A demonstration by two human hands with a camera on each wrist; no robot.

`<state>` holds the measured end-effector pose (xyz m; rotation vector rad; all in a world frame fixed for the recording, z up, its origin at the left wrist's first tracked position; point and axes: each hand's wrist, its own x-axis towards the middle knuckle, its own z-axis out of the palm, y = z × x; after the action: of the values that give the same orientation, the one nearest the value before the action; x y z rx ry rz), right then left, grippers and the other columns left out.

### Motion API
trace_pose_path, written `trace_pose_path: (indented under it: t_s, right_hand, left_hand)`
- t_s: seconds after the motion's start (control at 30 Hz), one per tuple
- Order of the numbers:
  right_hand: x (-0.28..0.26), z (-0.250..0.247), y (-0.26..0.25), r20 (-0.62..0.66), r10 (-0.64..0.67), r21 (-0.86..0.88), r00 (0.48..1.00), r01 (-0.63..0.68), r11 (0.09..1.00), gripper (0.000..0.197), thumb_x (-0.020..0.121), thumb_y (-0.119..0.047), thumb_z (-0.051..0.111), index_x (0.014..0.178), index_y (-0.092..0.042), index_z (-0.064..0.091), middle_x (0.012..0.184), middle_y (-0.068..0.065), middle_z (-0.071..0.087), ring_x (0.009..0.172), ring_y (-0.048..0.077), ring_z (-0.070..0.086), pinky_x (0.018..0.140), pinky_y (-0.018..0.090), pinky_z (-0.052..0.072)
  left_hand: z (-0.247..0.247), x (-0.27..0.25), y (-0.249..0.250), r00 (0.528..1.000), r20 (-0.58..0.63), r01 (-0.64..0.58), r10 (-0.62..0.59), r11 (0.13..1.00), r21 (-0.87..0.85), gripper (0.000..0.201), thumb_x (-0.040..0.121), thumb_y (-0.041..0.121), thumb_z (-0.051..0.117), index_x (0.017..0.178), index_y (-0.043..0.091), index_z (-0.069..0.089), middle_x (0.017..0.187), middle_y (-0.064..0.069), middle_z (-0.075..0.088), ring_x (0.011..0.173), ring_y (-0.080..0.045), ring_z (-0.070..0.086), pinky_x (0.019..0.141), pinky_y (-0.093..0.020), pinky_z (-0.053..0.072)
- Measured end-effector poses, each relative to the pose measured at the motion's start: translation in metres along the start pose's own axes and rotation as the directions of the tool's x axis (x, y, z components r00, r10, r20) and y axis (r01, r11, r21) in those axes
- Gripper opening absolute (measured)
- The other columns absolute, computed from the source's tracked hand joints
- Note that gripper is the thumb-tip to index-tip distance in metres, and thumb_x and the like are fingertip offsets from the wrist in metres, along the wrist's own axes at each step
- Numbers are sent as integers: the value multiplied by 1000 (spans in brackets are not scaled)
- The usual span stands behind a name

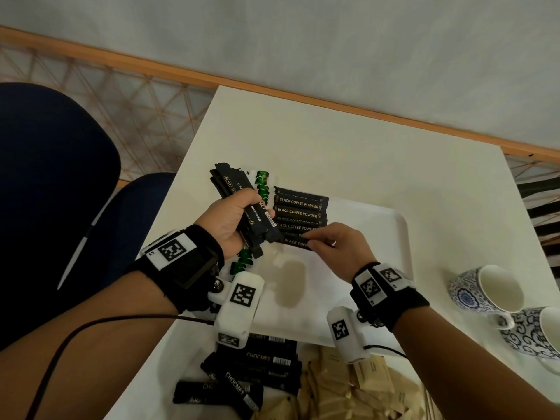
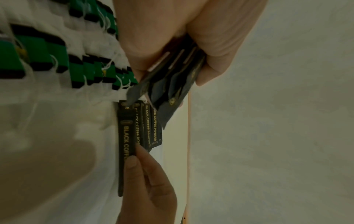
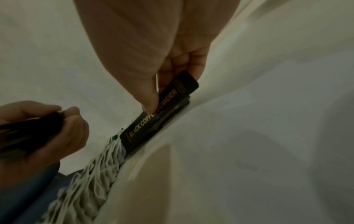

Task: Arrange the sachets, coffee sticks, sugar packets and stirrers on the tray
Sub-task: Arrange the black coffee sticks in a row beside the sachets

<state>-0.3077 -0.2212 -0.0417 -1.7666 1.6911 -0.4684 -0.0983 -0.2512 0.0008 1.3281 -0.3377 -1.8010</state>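
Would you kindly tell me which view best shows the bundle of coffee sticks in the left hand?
The head view: the bundle of coffee sticks shows whole in the left hand. The left wrist view shows only its lower ends; the right wrist view shows a dark blur.

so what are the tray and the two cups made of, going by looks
Tray: likely plastic, smooth matte white with a rounded moulded rim. Cups: probably glazed ceramic, glossy white inside with blue-and-white patterns outside; the second cup is cut off at the edge.
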Motion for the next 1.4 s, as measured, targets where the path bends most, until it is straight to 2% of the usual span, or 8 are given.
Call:
trace_pose_path:
  t_s: [0.2,0.57,0.73,0.83,1.03,1.17,1.27,1.4]
  right_hand:
    - [9,12,-5,16,-48,-106,999,49,993,17,85,-27,66,98,-30,75,89,-8,62,90,12,58,84,29,47]
    - [17,18,-6,-38,-89,-130,995,83,988,13,82,-25,69,93,-28,75,79,-10,54,82,12,51,73,26,40]
    - [13,10,-19,-149,-52,105,987,68,992,17,92,-32,57,89,-24,73,76,-3,62,75,13,55,71,30,46]
    - [11,4,-37,-25,9,326,1000,0,945,25,96,-40,48,90,-29,70,79,1,68,72,15,60,68,29,48]
    - [12,4,-46,-1,-27,424,1000,25,905,24,93,-20,57,93,-39,71,88,-7,74,87,14,68,88,40,54]
    - [7,-3,-43,-6,30,539,1000,-21,842,27,90,-11,61,88,-36,71,80,-7,73,70,14,65,78,34,56]
    - [4,-5,-38,-67,45,509,997,-5,861,28,87,-14,65,87,-41,71,79,-7,73,67,10,63,73,29,55]
    - [2,-5,-32,-93,113,558,989,-42,829,21,87,-16,66,91,-35,73,85,5,74,70,12,64,74,40,55]
  left_hand:
    - [-1,1,2,1000,-18,-21,21,1000,6,6,90,10,59,87,14,62,73,-4,66,73,-20,66,73,-38,55]
    - [-9,0,-3,1000,21,-2,0,996,89,13,85,10,68,98,8,67,86,-10,72,66,-20,71,53,-28,56]
    - [-5,1,-6,1000,22,9,-11,997,82,29,87,5,64,115,1,64,99,-16,72,77,-25,72,55,-31,56]
    - [0,-1,-10,999,39,11,-14,997,83,30,87,0,59,117,-1,62,106,-21,69,84,-30,70,59,-35,57]
    - [6,-7,-10,998,59,-9,3,995,101,26,87,-1,59,112,-2,63,97,-21,68,79,-30,69,55,-33,56]
    - [3,-7,-8,999,40,-14,11,998,67,28,87,0,61,115,-2,62,106,-23,68,86,-32,69,61,-37,58]
    - [0,-8,-7,1000,23,-18,18,999,35,18,89,4,62,106,0,64,92,-17,71,73,-25,71,57,-33,58]
    - [-2,-7,-3,999,-9,-41,41,999,31,6,88,8,64,91,9,69,79,-7,72,66,-19,70,53,-29,56]
